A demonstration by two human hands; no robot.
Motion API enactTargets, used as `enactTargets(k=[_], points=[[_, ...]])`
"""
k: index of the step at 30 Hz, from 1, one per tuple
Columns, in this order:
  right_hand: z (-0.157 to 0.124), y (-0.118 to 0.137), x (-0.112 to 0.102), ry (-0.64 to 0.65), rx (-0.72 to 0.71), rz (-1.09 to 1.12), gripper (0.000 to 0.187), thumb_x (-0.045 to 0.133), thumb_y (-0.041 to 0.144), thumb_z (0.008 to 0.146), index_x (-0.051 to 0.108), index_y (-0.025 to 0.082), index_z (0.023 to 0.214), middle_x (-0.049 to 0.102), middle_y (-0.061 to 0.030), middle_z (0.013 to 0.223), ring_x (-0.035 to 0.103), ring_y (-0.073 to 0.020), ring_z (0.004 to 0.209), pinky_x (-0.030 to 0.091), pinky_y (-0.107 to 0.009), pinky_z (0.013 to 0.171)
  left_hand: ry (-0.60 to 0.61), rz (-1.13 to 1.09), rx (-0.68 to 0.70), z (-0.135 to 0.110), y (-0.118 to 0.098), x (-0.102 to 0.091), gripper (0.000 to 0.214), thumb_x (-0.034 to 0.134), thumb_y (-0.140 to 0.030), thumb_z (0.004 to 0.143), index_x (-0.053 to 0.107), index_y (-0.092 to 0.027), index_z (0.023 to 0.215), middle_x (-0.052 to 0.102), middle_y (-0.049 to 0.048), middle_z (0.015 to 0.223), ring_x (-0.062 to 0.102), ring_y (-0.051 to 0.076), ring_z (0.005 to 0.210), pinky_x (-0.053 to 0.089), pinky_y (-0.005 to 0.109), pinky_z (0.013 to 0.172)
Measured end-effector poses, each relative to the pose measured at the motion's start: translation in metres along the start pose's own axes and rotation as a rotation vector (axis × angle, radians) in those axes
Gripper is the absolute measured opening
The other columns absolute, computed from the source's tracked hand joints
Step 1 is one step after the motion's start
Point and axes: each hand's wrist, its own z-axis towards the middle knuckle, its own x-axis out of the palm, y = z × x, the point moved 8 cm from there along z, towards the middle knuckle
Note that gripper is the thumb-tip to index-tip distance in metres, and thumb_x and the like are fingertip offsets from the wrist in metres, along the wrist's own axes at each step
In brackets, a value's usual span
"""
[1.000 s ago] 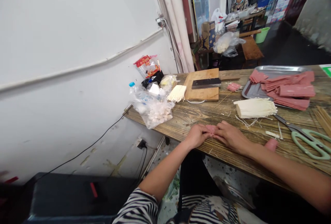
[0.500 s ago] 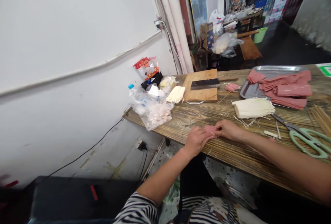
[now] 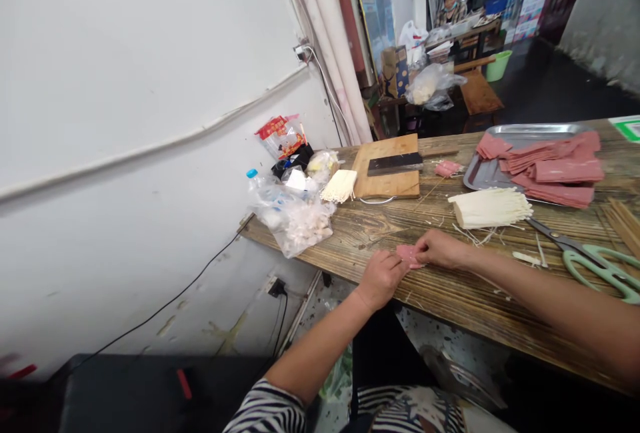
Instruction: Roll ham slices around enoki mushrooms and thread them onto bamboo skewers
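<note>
With the slice taken as the centre of the clock, a red packet point(image 3: 280, 131) is seen at half past ten, its contents not to be made out; just in front, at ten, pale pieces are held in a clear bag point(image 3: 305, 219). Near half past eleven a knife point(image 3: 394, 164) is laid on a board point(image 3: 385, 187). At eight o'clock, the slice's near left edge is pinned by the left hand point(image 3: 380, 278), fingertips drawn together on it, thumb mostly hidden. The slice point(image 3: 406, 252) itself, pink and thin, is held at the near edge of the table point(image 3: 350, 243); it can be judged light, limp, slightly slippery and easily torn, so it is best taken by its edges, with flat fingertips and little pull. From three o'clock its right end is pinched in the grip of the right hand point(image 3: 440, 249). At two o'clock a bundle of mushrooms point(image 3: 490, 209) is laid loose on the wood, and beyond it pink strips point(image 3: 570, 170) are piled in a metal tray point(image 3: 483, 176), its left part left bare. Toward three, scissors point(image 3: 600, 271) are rested on the wood.
</note>
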Motion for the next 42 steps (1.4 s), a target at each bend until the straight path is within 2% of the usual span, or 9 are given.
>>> enactTargets(k=[5,10,12,15,19,27,33,38,42], points=[[-0.012,0.01,0.0,-0.083,-0.145,-0.053,0.028,0.057,0.037,0.077,0.073,0.017,0.065,0.065,-0.0022,0.068,0.053,-0.0144,0.063,0.036,-0.026,0.06,-0.023,-0.068,-0.076,0.004,0.004,-0.003,0.033,0.043,-0.034,0.097,0.072,-0.019,0.097,0.068,0.0061,0.083,0.055,0.017,0.08,0.044,0.031,0.075],[-0.034,0.021,-0.007,-0.33,-0.316,-0.135,0.025,0.053,0.034,0.087,0.073,0.019,0.088,0.066,-0.0063,0.079,0.057,-0.0177,0.075,0.042,-0.029,0.069,-0.045,-0.122,-0.143,0.004,0.007,-0.006,0.027,0.051,-0.035,0.094,0.074,-0.022,0.097,0.069,0.0062,0.088,0.055,0.018,0.082,0.043,0.032,0.076],[-0.047,0.032,-0.006,-0.416,-0.45,-0.221,0.027,0.049,0.033,0.091,0.072,0.021,0.097,0.066,-0.0082,0.086,0.055,-0.0185,0.082,0.043,-0.031,0.073,-0.045,-0.133,-0.155,0.005,0.007,-0.006,0.026,0.051,-0.034,0.094,0.074,-0.022,0.096,0.069,0.0066,0.088,0.056,0.018,0.083,0.043,0.032,0.076],[-0.06,0.043,0.006,-0.452,-0.589,-0.417,0.029,0.043,0.031,0.095,0.07,0.023,0.098,0.064,-0.0083,0.091,0.052,-0.0188,0.085,0.042,-0.032,0.074,-0.038,-0.145,-0.164,0.007,0.008,-0.006,0.023,0.054,-0.03,0.093,0.074,-0.02,0.092,0.07,0.0073,0.089,0.056,0.019,0.083,0.044,0.033,0.076],[-0.061,0.044,0.022,-0.442,-0.654,-0.612,0.028,0.04,0.022,0.096,0.068,0.02,0.1,0.063,-0.0082,0.091,0.049,-0.0199,0.086,0.04,-0.035,0.076,0.0,-0.197,-0.184,0.011,0.013,-0.005,0.017,0.059,-0.027,0.089,0.075,-0.02,0.088,0.071,0.0071,0.089,0.057,0.019,0.082,0.045,0.033,0.077],[-0.052,0.048,0.02,-0.36,-0.614,-0.578,0.031,0.037,0.02,0.096,0.068,0.018,0.097,0.063,-0.0088,0.086,0.047,-0.0196,0.081,0.038,-0.034,0.073,0.055,-0.401,-0.286,0.015,0.029,-0.002,0.008,0.071,-0.025,0.081,0.077,-0.021,0.084,0.074,0.0031,0.084,0.064,0.017,0.08,0.047,0.031,0.082],[-0.038,0.055,0.012,-0.2,-0.558,-0.486,0.043,0.037,0.029,0.096,0.068,0.017,0.068,0.062,-0.0075,0.071,0.046,-0.0165,0.068,0.033,-0.031,0.065,0.034,-0.554,-0.439,0.011,0.04,-0.001,0.013,0.073,-0.03,0.078,0.077,-0.019,0.082,0.073,0.0038,0.081,0.065,0.017,0.08,0.049,0.028,0.078],[-0.031,0.053,0.008,-0.171,-0.611,-0.347,0.045,0.038,0.035,0.096,0.07,0.018,0.07,0.064,-0.0074,0.071,0.05,-0.0155,0.066,0.034,-0.029,0.062,0.014,-0.259,-0.319,0.01,0.023,-0.018,0.021,0.076,-0.033,0.076,0.075,-0.024,0.095,0.069,0.0059,0.101,0.059,0.022,0.098,0.042,0.038,0.088],[-0.028,0.047,0.008,-0.178,-0.604,-0.317,0.037,0.045,0.031,0.093,0.07,0.019,0.07,0.065,-0.0065,0.071,0.052,-0.0159,0.068,0.036,-0.028,0.063,0.002,-0.103,-0.15,0.01,0.007,-0.019,0.018,0.062,-0.032,0.088,0.072,-0.021,0.097,0.07,0.0077,0.105,0.058,0.023,0.1,0.039,0.04,0.087]])
